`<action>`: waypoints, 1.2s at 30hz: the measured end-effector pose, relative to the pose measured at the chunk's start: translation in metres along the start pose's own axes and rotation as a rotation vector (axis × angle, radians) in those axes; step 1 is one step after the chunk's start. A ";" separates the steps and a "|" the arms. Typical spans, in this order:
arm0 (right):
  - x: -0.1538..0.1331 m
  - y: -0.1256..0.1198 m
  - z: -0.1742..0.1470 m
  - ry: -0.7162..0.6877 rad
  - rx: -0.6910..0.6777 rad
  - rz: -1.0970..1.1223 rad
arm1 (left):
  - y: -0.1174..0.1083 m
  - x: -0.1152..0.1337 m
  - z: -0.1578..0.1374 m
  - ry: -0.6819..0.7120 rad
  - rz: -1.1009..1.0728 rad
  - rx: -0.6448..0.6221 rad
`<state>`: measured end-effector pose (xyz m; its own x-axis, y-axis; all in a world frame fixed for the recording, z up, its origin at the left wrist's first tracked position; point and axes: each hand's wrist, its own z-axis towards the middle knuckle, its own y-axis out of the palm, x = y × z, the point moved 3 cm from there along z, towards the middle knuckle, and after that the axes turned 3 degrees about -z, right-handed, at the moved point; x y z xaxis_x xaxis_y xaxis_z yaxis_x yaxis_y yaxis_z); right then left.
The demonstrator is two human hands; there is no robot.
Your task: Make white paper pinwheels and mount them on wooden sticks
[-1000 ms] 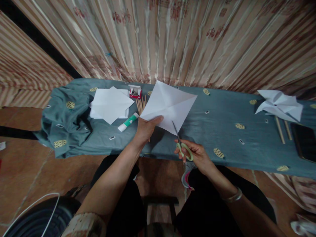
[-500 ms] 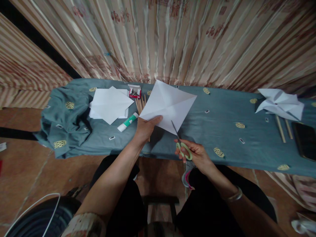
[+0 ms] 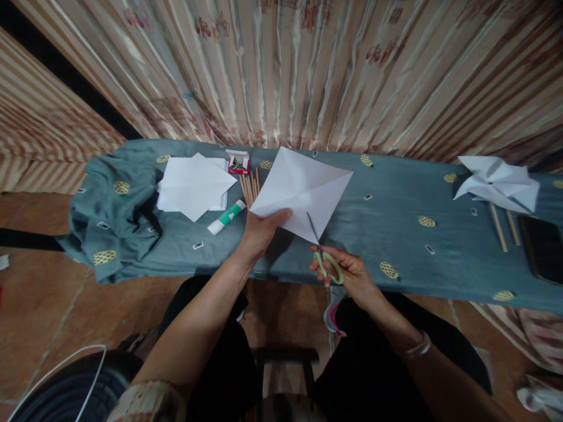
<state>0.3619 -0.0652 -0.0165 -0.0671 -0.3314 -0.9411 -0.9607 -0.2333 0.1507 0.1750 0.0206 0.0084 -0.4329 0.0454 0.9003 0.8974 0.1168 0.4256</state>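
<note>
My left hand (image 3: 264, 230) grips the near left edge of a square white sheet of paper (image 3: 303, 181), thumb on top and fingers beneath. Creases cross at the middle of the sheet, which is held up off the cloth. My right hand (image 3: 345, 266) has its fingers through the green handles of a pair of scissors (image 3: 328, 266). Their blades are at the sheet's near corner, one showing on top of the paper and pointing toward its middle. How far the blades are parted cannot be made out.
A green-and-white glue stick (image 3: 226, 217), wooden sticks (image 3: 250, 189), a red box of small metal pins (image 3: 238, 163) and stacked white paper (image 3: 193, 184) lie to the left. Paper pinwheels (image 3: 497, 183) and a dark phone (image 3: 541, 249) are at the right on the blue-green cloth (image 3: 396, 205).
The sheet has shifted slightly to the right and nearer, together with my left hand. The scissors stay at its near corner with little movement.
</note>
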 end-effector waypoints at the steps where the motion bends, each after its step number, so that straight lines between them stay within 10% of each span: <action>1: 0.001 0.000 0.000 0.009 0.004 0.009 | 0.000 0.000 0.000 0.000 -0.006 -0.002; 36: -0.007 0.001 0.002 -0.022 0.010 -0.015 | 0.004 -0.005 -0.007 -0.093 0.026 0.000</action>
<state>0.3603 -0.0610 -0.0101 -0.0586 -0.3079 -0.9496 -0.9642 -0.2290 0.1337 0.1814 0.0139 0.0059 -0.4159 0.1407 0.8984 0.9082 0.1144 0.4026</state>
